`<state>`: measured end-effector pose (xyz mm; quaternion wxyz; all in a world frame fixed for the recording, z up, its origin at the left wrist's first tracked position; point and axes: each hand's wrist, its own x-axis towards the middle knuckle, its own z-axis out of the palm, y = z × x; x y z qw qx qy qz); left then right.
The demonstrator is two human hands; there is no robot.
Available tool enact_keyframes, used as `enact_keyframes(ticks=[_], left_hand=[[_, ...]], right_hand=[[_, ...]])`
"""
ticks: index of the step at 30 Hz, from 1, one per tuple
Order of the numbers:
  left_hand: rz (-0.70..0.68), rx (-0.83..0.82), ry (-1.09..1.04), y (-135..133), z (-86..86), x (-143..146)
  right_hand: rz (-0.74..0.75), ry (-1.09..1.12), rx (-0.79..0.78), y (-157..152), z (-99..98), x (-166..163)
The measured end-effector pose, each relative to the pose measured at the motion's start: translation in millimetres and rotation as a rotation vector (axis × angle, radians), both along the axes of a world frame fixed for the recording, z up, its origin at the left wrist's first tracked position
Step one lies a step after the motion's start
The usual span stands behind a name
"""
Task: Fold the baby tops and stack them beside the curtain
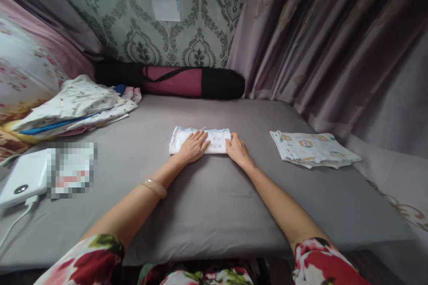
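A white folded cloth (219, 141) with small dark prints and a pale blue edge lies in a narrow strip at the middle of the grey surface. My left hand (195, 146) rests flat on top of it, left of its centre, fingers stretched out. At the cloth's right end, my right hand (238, 148) has its thumb and fingers closed on the edge. Some of the right fingers are hidden under or behind the cloth.
Folded printed cloths (314, 149) lie to the right. A pile of clothes (83, 102) is at the left, beside a floral pillow (23, 58). A white power bank (28, 173) with a cable sits front left. A black and maroon bag (174, 81) lies along the wall.
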<state>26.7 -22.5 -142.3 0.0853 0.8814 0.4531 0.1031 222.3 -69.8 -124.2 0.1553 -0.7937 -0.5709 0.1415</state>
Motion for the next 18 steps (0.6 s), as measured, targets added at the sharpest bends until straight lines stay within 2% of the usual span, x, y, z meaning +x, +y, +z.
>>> enact_keyframes(ticks=[3,9,14,18], left_hand=[[0.043,-0.057,0.07,0,-3.9,2],[0.027,-0.051,0.069,-2,-1.2,0],[0.071,0.005,0.055,-6,-3.8,0],[0.094,-0.041,0.054,-2,-5.8,0]], right_hand=[[-0.017,0.03,-0.002,6,-4.5,6],[-0.112,0.158,0.051,27,-6.5,14],[-0.112,0.153,0.095,40,-3.7,4],[-0.101,0.077,0.049,41,-5.2,9]])
